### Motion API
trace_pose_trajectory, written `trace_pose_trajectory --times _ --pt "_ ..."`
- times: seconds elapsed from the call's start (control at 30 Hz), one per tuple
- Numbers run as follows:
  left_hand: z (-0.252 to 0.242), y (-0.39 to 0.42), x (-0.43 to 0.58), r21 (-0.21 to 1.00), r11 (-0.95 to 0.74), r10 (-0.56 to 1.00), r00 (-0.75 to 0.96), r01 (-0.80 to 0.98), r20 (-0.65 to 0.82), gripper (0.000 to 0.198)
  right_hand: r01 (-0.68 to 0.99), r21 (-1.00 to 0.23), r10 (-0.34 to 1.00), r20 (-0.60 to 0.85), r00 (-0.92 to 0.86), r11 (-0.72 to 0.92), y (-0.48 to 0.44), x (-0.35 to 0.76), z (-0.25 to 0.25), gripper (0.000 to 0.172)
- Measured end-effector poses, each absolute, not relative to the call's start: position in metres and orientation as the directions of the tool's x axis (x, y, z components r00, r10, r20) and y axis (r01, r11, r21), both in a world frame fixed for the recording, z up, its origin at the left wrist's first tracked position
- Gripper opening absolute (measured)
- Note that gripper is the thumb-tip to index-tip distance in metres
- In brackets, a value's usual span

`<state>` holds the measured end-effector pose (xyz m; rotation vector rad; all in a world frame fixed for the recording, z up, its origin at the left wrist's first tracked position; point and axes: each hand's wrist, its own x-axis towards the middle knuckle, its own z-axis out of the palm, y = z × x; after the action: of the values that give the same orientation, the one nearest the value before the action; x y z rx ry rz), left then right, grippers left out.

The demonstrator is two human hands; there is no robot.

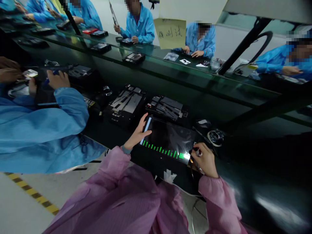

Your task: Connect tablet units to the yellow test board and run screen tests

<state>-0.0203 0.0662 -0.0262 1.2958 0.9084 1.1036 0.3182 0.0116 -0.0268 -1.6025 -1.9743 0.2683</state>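
On a dark workbench [146,161], before two dark panels [128,102], a lit screen [168,135] is touched at its left edge by the left hand [136,135], thumb and forefinger spread, while beside its right edge the right hand [205,160] is curled, its hold impossible to tell.

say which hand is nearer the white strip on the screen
Left: the left hand is at the white strip, thumb crossing it; the right hand is at the opposite end of the screen.
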Motion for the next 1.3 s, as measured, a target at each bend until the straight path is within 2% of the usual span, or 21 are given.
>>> trace_pose_trajectory --times 0.1,0.3,0.43,0.57,0.6,0.67,0.73,0.77,0.9,1.03,1.3 --pt "-0.031 0.067 -0.012 0.994 0.007 0.981 0.193 -0.113 0.015 0.082 0.828 -0.498 0.947 0.298 -0.116 0.258 0.013 0.319 -0.028 0.011" --pt "-0.031 0.065 0.0 1.0 0.013 0.999 -0.031 0.021 -0.012 0.055 0.861 -0.446 0.937 0.336 -0.094 0.246 0.016 0.326 -0.036 0.013" --pt "-0.033 0.065 0.001 1.0 0.026 0.997 -0.078 0.005 -0.026 0.057 0.905 -0.412 0.915 0.396 0.073 0.106 0.003 0.342 -0.033 0.021" --pt "-0.034 0.065 0.001 0.999 0.032 0.997 -0.074 -0.01 -0.032 0.06 0.964 -0.26 0.794 0.572 0.206 -0.062 -0.03 0.322 -0.011 0.029" --pt "-0.034 0.065 0.001 1.0 0.027 0.996 -0.08 -0.004 -0.028 0.061 0.967 -0.253 0.775 0.603 0.19 -0.04 -0.038 0.305 -0.006 0.029" --pt "-0.034 0.065 0.001 1.0 0.012 0.995 -0.096 0.013 -0.011 0.062 0.952 -0.268 0.811 0.583 0.041 0.145 -0.047 0.262 0.001 0.033" --pt "-0.034 0.065 0.002 1.0 0.004 0.995 -0.103 0.017 -0.002 0.063 0.904 -0.287 0.868 0.473 -0.153 0.316 -0.046 0.216 0.001 0.037" --pt "-0.034 0.065 0.002 1.0 0.006 0.995 -0.104 0.014 -0.004 0.063 0.89 -0.294 0.873 0.448 -0.194 0.349 -0.042 0.196 -0.001 0.039" --pt "-0.035 0.065 0.002 1.0 0.005 0.996 -0.094 0.006 -0.004 0.06 0.893 -0.28 0.88 0.423 -0.215 0.352 -0.023 0.158 -0.012 0.041" --pt "-0.037 0.066 0.002 1.0 -0.015 0.996 -0.089 -0.004 0.015 0.055 0.894 -0.29 0.875 0.446 -0.19 0.342 -0.02 0.162 -0.013 0.037" --pt "-0.037 0.065 0.001 1.0 -0.024 0.997 -0.078 -0.02 0.022 0.055 0.88 -0.317 0.884 0.422 -0.201 0.352 -0.024 0.16 -0.015 0.04"
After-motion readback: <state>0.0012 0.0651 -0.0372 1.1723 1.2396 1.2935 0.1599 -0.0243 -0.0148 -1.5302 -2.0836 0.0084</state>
